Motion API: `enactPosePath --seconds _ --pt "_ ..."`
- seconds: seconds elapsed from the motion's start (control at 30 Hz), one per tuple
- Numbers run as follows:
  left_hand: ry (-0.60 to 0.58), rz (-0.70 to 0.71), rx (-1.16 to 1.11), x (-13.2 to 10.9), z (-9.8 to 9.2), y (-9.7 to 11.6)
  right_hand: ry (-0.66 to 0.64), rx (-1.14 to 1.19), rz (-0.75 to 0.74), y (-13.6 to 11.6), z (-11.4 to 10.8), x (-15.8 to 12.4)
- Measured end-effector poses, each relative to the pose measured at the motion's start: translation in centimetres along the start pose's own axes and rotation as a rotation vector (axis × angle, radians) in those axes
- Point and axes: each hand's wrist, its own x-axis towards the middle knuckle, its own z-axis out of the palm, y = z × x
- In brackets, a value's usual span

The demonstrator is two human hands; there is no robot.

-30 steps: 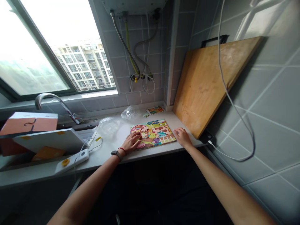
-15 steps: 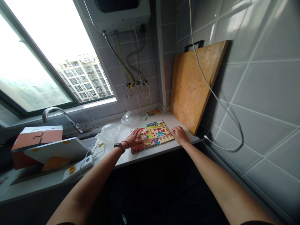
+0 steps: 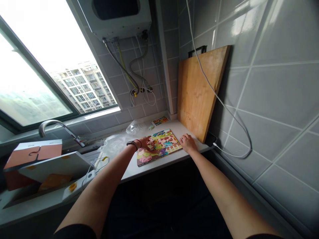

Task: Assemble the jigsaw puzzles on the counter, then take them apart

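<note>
A colourful jigsaw puzzle (image 3: 169, 139) lies flat on the counter in front of me, its picture in pink, yellow, brown and blue. Over its left part is my left hand (image 3: 144, 143), thumb and fingers apart, hiding some of the pieces. A watch and a red band circle that wrist. My right hand (image 3: 188, 144) rests on the counter just beside the puzzle's right edge. Its fingers are curled, and whatever may be inside them is hidden. Behind the puzzle sit a small picture card (image 3: 160, 120) and a few loose pieces (image 3: 151, 127).
Crumpled clear plastic (image 3: 113, 145) lies left of the puzzle near the faucet (image 3: 59, 126). A wooden board (image 3: 199, 93) leans on the right wall, with a white cable (image 3: 211, 88) hanging across it. Farther left are a power strip (image 3: 79, 184) and an orange-and-white box (image 3: 35, 154).
My left hand has shifted toward the back of the puzzle, uncovering its front left corner. The right hand stays at the right edge. My view has turned slightly right.
</note>
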Motion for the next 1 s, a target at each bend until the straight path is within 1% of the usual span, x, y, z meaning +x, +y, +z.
enactPosePath --seconds 0.13,0.33,0.6,0.8,1.0 --pt "-0.048 -0.017 -0.005 0.9 -0.4 0.9 -0.005 -0.004 0.002 -0.1 -0.2 -0.1" --pt "-0.109 -0.004 0.031 1.2 -0.9 1.7 -0.009 -0.010 0.002 -0.1 -0.4 -0.1" --pt "-0.072 -0.031 0.070 1.3 -1.2 1.4 -0.005 -0.007 -0.004 0.1 -0.1 0.0" --pt "-0.086 -0.073 0.076 0.3 -1.2 1.4 0.011 -0.020 -0.005 0.2 0.1 0.1" --pt "-0.007 -0.156 -0.015 -0.9 -0.4 1.0 0.008 -0.043 -0.009 0.1 0.1 0.1"
